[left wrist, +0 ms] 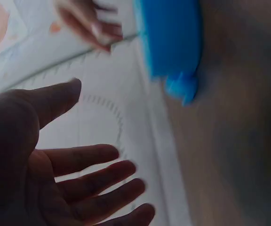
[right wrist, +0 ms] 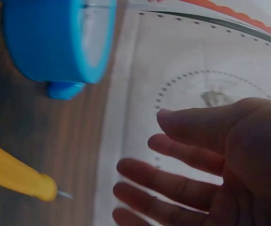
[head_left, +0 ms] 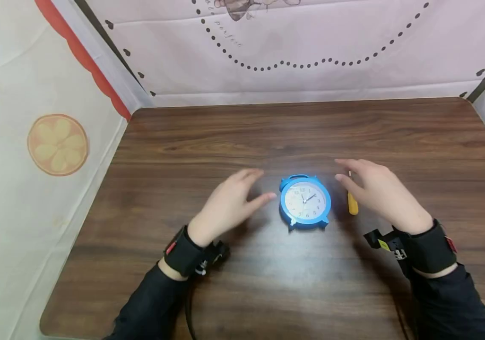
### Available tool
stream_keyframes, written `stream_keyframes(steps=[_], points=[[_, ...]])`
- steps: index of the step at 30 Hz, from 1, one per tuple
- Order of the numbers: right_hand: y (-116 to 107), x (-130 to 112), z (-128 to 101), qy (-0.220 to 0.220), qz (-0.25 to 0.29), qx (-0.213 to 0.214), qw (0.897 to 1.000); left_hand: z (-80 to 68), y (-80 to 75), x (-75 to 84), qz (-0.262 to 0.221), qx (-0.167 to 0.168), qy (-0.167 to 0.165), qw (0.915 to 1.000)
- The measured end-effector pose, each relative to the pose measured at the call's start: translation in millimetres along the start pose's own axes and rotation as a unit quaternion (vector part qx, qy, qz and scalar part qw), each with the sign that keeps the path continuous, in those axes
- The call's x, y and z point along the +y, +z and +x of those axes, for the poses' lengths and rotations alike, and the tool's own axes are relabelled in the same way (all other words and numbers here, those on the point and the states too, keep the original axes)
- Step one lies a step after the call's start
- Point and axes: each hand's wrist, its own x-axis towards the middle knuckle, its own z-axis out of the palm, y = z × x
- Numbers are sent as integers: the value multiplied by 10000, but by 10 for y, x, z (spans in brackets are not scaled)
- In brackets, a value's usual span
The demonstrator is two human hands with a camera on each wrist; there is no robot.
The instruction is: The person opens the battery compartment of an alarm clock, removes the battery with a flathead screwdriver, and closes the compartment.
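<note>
A blue alarm clock (head_left: 305, 202) with a white dial is on the wooden table between my two hands. My left hand (head_left: 235, 200) hovers to its left, thumb toward the clock, fingers spread and holding nothing. To the clock's right is my right hand (head_left: 378, 189), its fingers extended and nothing in them. Partly under that hand lies a small screwdriver with a yellow handle (head_left: 352, 204); its thin metal tip shows in the right wrist view beside the yellow handle (right wrist: 18, 172). Part of the blue clock (left wrist: 173, 37) appears in the left wrist view, apart from the fingers.
The brown wooden table (head_left: 208, 141) has a white printed cloth (head_left: 310, 42) hanging behind it. Another pale cloth (head_left: 21, 226) with an orange-slice print covers the left side. Black straps with small cameras circle both wrists, and a cable (head_left: 188, 307) trails from the left one.
</note>
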Motion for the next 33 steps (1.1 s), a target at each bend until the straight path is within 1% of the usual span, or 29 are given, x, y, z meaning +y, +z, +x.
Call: stream_keyframes(steps=[2, 4, 6, 8, 10, 14, 16, 18, 22, 27, 33], points=[[60, -5, 52, -143, 45, -89, 9998, -49, 73, 57, -3, -244, 67, 9997], [108, -12, 112, -260, 100, -135, 9995, -72, 118, 116, -60, -389, 101, 9992], [133, -16, 169, -362, 129, -82, 9992, -66, 145, 159, -156, -451, 152, 9987], [141, -12, 238, -419, 132, -5, 9990, -49, 167, 188, -197, -435, 174, 9987], [151, 6, 322, -436, 131, -3, 9990, -42, 204, 207, -230, -520, 196, 9982], [176, 66, 530, -443, 154, -381, 9982, -59, 304, 252, -291, -739, 344, 9962], [187, 96, 637, -517, 155, -627, 9966, -61, 342, 277, -346, -750, 422, 9957], [197, 119, 727, -581, 169, -794, 9950, -53, 366, 299, -348, -684, 465, 9960], [240, 125, 842, -614, 242, -1055, 9922, -42, 386, 320, -357, -675, 443, 9961], [304, 101, 920, -578, 232, -1119, 9918, -37, 403, 313, -345, -690, 441, 9960], [352, 91, 987, -329, 176, -1220, 9918, -14, 409, 301, -434, -800, 416, 9950]])
